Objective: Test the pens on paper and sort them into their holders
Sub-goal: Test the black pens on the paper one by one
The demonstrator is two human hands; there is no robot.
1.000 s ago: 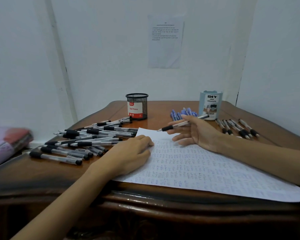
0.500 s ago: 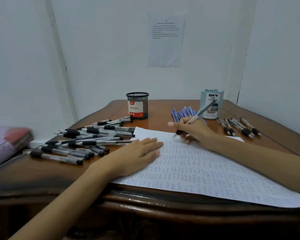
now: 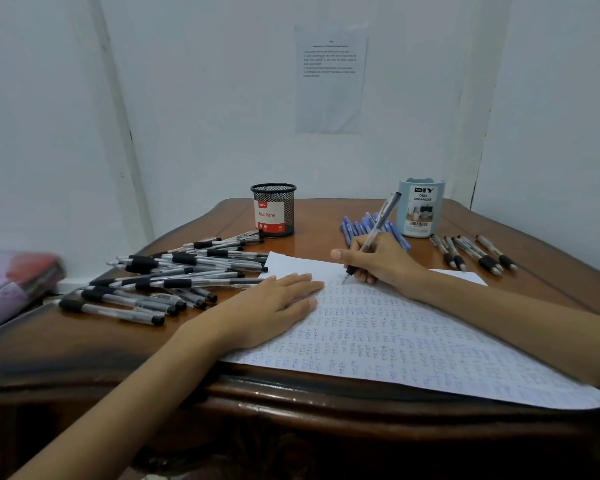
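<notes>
Dark wood desk (image 3: 84, 344) in corner w/ white walls (image 3: 205, 98), printed sheet (image 3: 329, 81) taped up.

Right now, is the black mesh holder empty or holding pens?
Looks empty: no pen rises above the rim of the mesh holder.

The wooden table (image 3: 84, 344) bears paper (image 3: 413, 341), loose pens (image 3: 174, 271), mesh cup (image 3: 273, 210), blue organizer (image 3: 420, 207).

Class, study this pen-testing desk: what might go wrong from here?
1. The paper is nearly filled with marks, so the pen's new stroke may be hard to pick out.
2. The paper reaches the table's front edge; it may slide if the left hand lifts.
3. The loose black pens lie near the table's left edge and may roll off.
</notes>
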